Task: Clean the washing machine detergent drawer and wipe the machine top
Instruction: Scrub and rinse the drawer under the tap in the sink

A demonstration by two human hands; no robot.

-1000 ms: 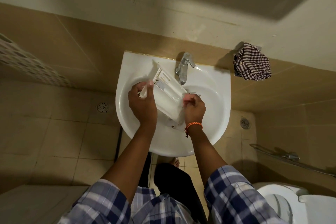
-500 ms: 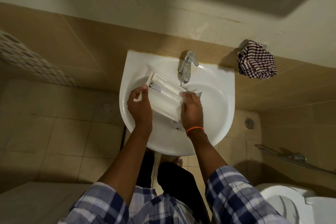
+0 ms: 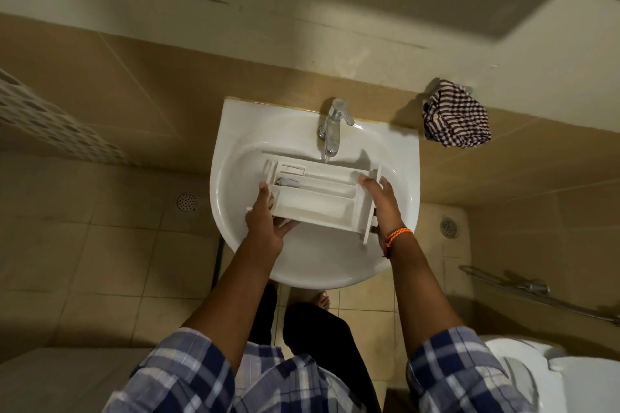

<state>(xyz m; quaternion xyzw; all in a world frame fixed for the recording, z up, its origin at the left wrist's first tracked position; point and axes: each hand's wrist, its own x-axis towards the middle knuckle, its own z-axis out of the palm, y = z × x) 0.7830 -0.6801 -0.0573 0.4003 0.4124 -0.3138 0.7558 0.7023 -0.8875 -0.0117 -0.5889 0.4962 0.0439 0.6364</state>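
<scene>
Over at nine o'clock, a round floor drain (image 3: 187, 201) is sitting in the tiles beside the basin. Moving in, the left hand (image 3: 265, 224) is gripping the left end of the detergent drawer (image 3: 318, 198), thumb lying up along its side and fingers curling underneath. The drawer itself is lying crosswise inside the white sink (image 3: 235, 131), open side up, its long compartments running from nine to three o'clock. Straight up at twelve, the chrome tap (image 3: 332, 127) is pointing down at the drawer's far edge, and a thin thread of water seems to be falling from it. On to three o'clock, the right hand (image 3: 380, 203) is clasping the drawer's right end by the front panel, fingers reaching over the top edge, an orange wristband (image 3: 396, 235) showing at the wrist. Up at two o'clock, a checked cloth (image 3: 456, 116) is hanging on the wall, well apart from the sink.
</scene>
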